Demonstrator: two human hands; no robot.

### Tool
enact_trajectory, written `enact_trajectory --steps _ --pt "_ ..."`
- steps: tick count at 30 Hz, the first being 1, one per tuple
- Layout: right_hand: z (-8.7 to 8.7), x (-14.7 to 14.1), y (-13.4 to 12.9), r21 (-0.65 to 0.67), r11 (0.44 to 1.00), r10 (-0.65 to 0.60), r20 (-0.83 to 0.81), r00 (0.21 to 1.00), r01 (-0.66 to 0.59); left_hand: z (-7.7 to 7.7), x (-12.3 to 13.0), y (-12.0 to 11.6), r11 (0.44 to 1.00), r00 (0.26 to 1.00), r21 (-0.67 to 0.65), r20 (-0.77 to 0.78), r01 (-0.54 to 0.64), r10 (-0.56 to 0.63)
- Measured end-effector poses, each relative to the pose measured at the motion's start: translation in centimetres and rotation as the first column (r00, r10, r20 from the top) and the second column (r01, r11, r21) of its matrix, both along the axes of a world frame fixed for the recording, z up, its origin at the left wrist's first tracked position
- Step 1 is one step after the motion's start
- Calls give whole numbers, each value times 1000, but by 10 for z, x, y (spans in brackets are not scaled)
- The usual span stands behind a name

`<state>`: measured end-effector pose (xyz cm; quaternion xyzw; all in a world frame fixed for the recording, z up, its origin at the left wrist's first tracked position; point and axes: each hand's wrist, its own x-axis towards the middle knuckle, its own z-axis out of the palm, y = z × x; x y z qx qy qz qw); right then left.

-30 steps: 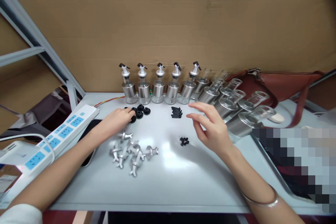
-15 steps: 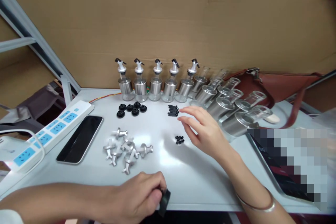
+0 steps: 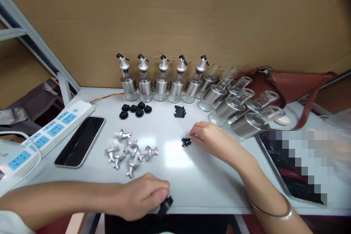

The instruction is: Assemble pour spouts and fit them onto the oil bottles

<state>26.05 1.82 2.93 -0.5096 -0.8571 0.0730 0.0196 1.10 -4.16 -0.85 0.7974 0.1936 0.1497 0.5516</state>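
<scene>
A black stopper is gripped between the thumb and bent fingers of the left hand, at the near edge of a pale table. The right hand is lowered palm down, its fingertips bent just beside a small cluster of tiny black rings; whether one is pinched cannot be told. Left of the rings, silver spouts are scattered in a loose heap. Behind the spouts, six black stoppers are grouped, and farther right black levers are laid in a stack. Along the back, five bottles fitted with spouts are lined up upright, with open-necked bottles crowded to their right. At the left, a phone is laid beside a power strip.
</scene>
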Motion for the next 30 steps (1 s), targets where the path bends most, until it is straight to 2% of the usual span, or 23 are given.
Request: enact_trajectory --steps 6,11,16,19,21,23,24,26,27,28,30 --pt "1 -3 -2 -12 1000 -10 24 1000 10 -1 0 3 996 1000 -86 18 19 -18" --pt "1 -1 1 6 998 -66 46 997 66 3 2 4 981 995 -176 -58 -86 77" --pt "0 0 5 22 997 -77 18 997 77 8 4 5 902 984 -394 -109 -176 144" --pt "-2 1 7 39 998 -53 -38 998 55 9 6 6 862 978 -462 -96 -209 185" --pt "-4 0 7 95 995 10 -108 994 0 6 8 7 814 970 -529 -83 -238 230" --pt "-5 -4 3 194 976 143 -211 967 -102 1 11 6 713 952 -647 -67 -268 298" --pt "-5 -8 0 243 956 230 -277 933 -164 -2 12 6 649 939 -708 -62 -281 338" --pt "-6 -19 -9 317 906 401 -424 812 -282 -7 14 5 526 901 -794 -64 -306 429" --pt "-7 -26 -14 333 883 461 -487 742 -330 -9 14 5 489 885 -814 -64 -314 461" --pt "-8 -32 -18 340 870 491 -524 696 -358 -11 14 4 474 876 -821 -62 -317 479" --pt "-11 -42 -25 349 857 515 -540 665 -381 -13 14 4 482 876 -819 -53 -313 479"
